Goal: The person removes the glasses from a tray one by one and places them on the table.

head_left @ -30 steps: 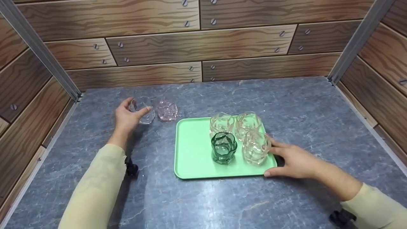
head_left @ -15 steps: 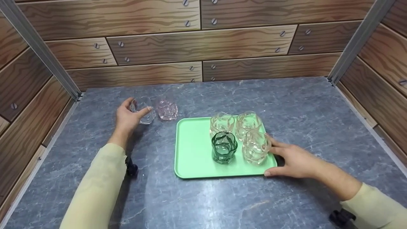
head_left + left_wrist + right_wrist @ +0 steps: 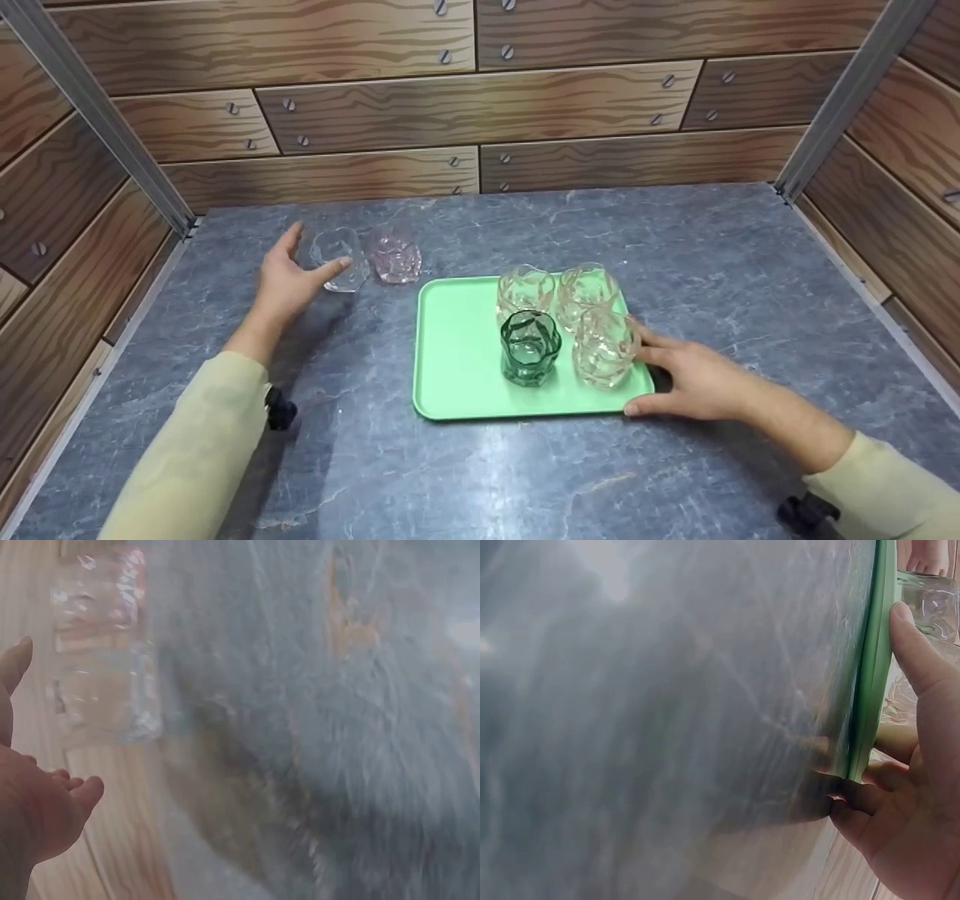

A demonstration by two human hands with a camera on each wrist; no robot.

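Observation:
My left hand [image 3: 289, 279] is spread beside a clear faceted glass [image 3: 351, 279] at the back left, thumb in front of it; in the left wrist view a gap separates the fingers from that glass [image 3: 105, 701]. Just right of it stands a pinkish glass [image 3: 396, 259]. With my right hand [image 3: 694, 381] I hold the right edge of the green tray [image 3: 454, 367]; in the right wrist view the thumb lies on the tray's rim [image 3: 871, 667] and curled fingers meet the edge. On the tray are a dark green glass [image 3: 529, 356] and three clear glasses [image 3: 604, 364].
A blue-grey marbled tabletop [image 3: 480, 480] lies under everything. Wood-patterned panels [image 3: 375, 120] wall in the back and both sides, with metal posts [image 3: 844, 97] at the corners.
My left hand has let go of the clear glass, its fingers spreading and drawing back to the left. The glass stays standing. My right hand and the tray keep their place.

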